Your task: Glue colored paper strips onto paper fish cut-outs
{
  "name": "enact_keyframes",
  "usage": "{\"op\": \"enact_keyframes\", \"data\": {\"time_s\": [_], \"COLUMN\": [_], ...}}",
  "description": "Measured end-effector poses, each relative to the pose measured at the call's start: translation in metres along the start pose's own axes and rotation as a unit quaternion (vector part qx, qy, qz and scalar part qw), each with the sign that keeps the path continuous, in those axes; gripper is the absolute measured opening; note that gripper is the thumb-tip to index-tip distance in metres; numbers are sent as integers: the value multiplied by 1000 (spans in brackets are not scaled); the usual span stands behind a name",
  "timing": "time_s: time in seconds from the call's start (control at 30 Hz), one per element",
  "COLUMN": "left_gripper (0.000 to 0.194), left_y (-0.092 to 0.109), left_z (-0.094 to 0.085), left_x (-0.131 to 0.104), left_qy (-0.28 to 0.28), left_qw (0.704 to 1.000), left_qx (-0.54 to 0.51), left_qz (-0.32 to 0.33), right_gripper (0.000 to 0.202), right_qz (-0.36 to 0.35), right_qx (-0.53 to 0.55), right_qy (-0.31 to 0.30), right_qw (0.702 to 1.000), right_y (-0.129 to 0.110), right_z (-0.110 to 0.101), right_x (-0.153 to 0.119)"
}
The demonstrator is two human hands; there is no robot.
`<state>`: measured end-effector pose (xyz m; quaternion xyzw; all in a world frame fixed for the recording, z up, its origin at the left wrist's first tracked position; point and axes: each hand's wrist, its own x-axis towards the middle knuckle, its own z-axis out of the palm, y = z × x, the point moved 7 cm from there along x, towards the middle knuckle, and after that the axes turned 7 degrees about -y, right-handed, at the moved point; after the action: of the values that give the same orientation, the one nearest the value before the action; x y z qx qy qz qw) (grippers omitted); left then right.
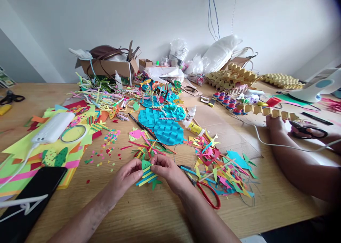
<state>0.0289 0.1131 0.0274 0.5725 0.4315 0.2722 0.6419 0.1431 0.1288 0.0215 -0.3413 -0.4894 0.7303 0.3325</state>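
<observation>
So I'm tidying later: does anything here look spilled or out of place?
Paper confetti is scattered loose across the wooden table, left of the left hand. Cut strips lie heaped over the red-handled scissors beside the right hand.

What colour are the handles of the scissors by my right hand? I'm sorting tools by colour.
Red: the scissors lie beside the right hand, clearest in the head view.

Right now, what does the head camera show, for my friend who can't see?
Left hand and right hand pinch a striped paper fish above a wooden table littered with colourful paper scraps; another person's hands hold egg-carton strip nearby.
</observation>
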Motion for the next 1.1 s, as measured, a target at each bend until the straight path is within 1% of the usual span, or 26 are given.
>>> {"op": "enact_keyframes", "data": {"time_s": [0.07, 0.2, 0.37, 0.5, 0.73, 0.83, 1.0, 1.1], "left_gripper": [29, 22, 19, 17, 21, 22, 27, 30], "left_y": [-2, 0, 6, 9, 10, 10, 14, 10], "left_z": [0, -2, -11, -16, -8, -6, -1, 6], "left_x": [3, 3, 0, -3, -4, -5, -8, -8], "left_qy": [11, 43, 52, 65, 58, 52, 14, -13], "left_qw": [1000, 999, 999, 998, 998, 998, 996, 996], "left_qx": [0, 10, -10, -17, -16, -31, -83, -88], "left_qz": [-9, -12, 4, 13, 12, 8, 30, 21], "right_gripper": [20, 19, 19, 17, 17, 17, 18, 19], "right_qz": [-1, 2, -18, -15, -6, 0, 3, 1], "right_qx": [-11, -15, -20, -61, -62, -60, -46, -38], "right_qy": [-12, -20, -21, -46, -49, -54, -31, -28], "right_qw": [1000, 1000, 999, 997, 997, 997, 998, 999], "right_y": [1, 1, -3, -1, 5, 7, 6, 5], "right_z": [2, 4, 3, 5, 5, 5, 2, 3], "right_x": [0, 0, 0, 0, 1, 1, 1, 1]}}
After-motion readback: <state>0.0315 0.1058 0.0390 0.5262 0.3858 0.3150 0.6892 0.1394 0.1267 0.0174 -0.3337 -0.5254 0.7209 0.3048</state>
